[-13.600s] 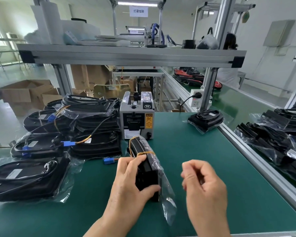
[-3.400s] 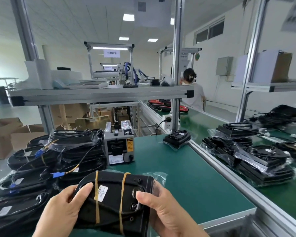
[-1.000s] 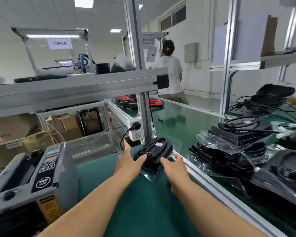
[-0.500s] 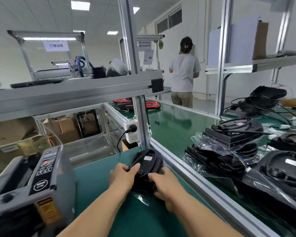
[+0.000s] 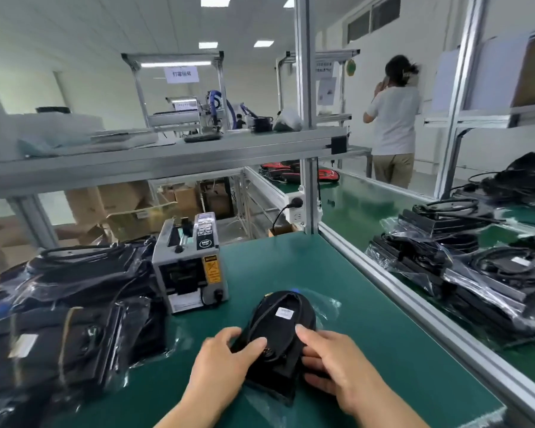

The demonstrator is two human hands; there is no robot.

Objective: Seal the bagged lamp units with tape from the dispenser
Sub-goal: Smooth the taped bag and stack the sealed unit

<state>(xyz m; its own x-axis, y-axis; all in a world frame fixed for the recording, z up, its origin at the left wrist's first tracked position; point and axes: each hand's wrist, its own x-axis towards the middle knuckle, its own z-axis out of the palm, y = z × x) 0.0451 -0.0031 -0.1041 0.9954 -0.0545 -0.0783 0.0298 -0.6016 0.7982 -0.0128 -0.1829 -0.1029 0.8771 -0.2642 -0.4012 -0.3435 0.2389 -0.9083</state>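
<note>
Both hands are on the same bagged lamp unit [image 5: 281, 324]. The left hand [image 5: 226, 362] curls around its near-left edge with the thumb laid on top, and the right hand [image 5: 337, 366] does the same on the near-right edge, fingers tucked under the side. So it's a snug two-handed hold at the 6 o'clock end, and the rest of the black unit sticks out toward 12, lying on the green table [image 5: 337, 267] with a white sticker facing up. Its clear bag [image 5: 326, 304] hangs loose around the far end, and more of it is crumpled under the wrists.

The tape dispenser [image 5: 189, 267] sits at about 10 o'clock from the unit, near but not touching. At 9 o'clock there's a pile of bagged units [image 5: 74, 304] — kinda blurry. More stacks [image 5: 463, 273] at 2 o'clock, past the aluminium rail [image 5: 392, 291].
</note>
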